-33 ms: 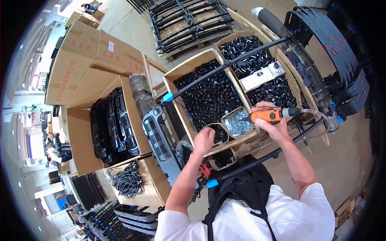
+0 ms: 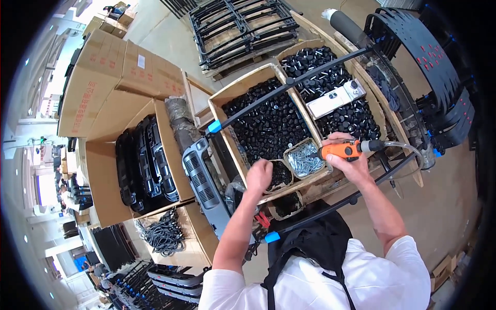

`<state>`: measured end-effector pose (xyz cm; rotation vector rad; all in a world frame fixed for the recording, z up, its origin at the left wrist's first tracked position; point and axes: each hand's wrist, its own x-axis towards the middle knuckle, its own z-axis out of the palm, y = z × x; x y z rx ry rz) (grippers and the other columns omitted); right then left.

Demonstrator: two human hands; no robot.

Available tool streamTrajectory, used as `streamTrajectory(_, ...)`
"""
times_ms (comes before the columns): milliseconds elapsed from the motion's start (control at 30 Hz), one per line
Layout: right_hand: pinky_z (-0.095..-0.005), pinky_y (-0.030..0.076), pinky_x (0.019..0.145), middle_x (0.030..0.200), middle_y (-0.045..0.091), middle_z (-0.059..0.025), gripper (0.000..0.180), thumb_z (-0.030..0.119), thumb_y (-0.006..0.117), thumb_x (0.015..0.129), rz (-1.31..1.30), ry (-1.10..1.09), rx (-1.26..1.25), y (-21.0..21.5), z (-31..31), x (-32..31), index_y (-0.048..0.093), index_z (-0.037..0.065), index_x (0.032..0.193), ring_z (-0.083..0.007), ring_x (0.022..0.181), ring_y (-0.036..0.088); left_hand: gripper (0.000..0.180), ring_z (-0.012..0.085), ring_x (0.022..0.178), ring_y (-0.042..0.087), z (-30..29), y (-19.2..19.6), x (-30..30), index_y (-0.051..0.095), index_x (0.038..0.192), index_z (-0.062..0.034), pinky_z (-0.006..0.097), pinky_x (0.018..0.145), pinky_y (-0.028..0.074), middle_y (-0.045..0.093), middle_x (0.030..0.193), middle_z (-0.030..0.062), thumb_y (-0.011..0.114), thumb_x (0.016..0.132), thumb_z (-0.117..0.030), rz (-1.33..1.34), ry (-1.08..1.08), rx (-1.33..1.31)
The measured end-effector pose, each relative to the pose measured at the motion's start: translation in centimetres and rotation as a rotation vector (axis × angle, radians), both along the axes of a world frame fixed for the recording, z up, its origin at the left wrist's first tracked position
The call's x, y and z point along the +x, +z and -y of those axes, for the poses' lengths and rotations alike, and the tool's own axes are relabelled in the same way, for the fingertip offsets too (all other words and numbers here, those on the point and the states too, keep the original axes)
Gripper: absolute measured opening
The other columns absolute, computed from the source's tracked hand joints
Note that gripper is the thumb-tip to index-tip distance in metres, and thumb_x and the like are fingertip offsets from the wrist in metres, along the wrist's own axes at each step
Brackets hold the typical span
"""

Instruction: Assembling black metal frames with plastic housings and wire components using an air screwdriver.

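My right hand (image 2: 350, 161) grips an orange pneumatic screwdriver (image 2: 341, 150) whose clear hose (image 2: 411, 151) loops off to the right. The tool's tip is over a small carton of silver screws (image 2: 304, 158). My left hand (image 2: 260, 175) reaches down into a small carton of black parts (image 2: 281, 175), its fingers curled and hidden from me. Behind both lies a large cardboard box of black round caps (image 2: 266, 121). A black metal tube (image 2: 294, 85) with a blue end cap (image 2: 214, 126) crosses over that box.
A second box of caps (image 2: 356, 116) holds a white rectangular pack (image 2: 336, 98). A grey grille panel (image 2: 204, 181), a box of black panels (image 2: 147, 165) and a box of cables (image 2: 163, 235) are on the left. Black frames (image 2: 243, 28) lie beyond, curved black parts (image 2: 439, 67) on the right.
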<state>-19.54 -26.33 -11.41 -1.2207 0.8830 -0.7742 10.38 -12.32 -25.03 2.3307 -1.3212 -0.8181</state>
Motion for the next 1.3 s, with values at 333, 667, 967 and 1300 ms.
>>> streamTrajectory(333,-0.0360,0.056,0.103,0.125,0.072,-0.0116,0.055,0.011,0.083,0.087,-0.050,0.055,0.053,-1.5,-0.7,0.0,0.059,0.006,0.136,-0.0188,0.115,0.068,0.051,0.0397,0.125,0.070,8.8,-6.7,4.0,0.067,0.128,0.0025,0.047,0.105,0.056,0.072,0.132,0.0255,0.069,0.098,-0.039,0.243,-0.198,0.591)
streamTrajectory(667,-0.0325,0.056,0.100,0.120,0.072,-0.0085,0.054,0.009,0.084,0.087,0.006,-0.006,0.094,-7.2,0.9,7.3,0.062,0.003,0.136,-0.0149,0.110,0.068,0.044,0.0416,0.123,0.070,7.8,-7.4,4.4,0.063,0.132,-0.0018,0.050,0.103,0.057,0.071,0.131,0.0271,0.065,0.095,-0.025,0.226,-0.344,0.547)
streamTrajectory(967,-0.0343,0.053,0.096,0.106,0.070,-0.0021,0.054,0.018,0.088,0.084,-0.195,-0.142,0.027,-20.3,4.9,15.8,0.066,0.007,0.132,-0.0156,0.100,0.065,0.042,0.0450,0.116,0.071,7.3,-8.7,4.6,0.059,0.126,-0.0011,0.054,0.097,0.059,0.073,0.122,0.0285,0.073,0.092,-0.020,0.205,-0.446,0.421)
streamTrajectory(1300,-0.0474,0.061,0.080,0.085,0.076,-0.0200,0.038,0.027,0.069,0.088,-0.907,0.682,0.018,-13.7,4.0,13.1,0.073,-0.001,0.113,-0.0302,0.072,0.075,0.035,0.0308,0.086,0.074,3.3,-5.0,7.1,0.055,0.118,-0.0018,0.042,0.078,0.061,0.072,0.106,0.0209,0.077,0.097,-0.020,-0.379,0.198,-0.003)
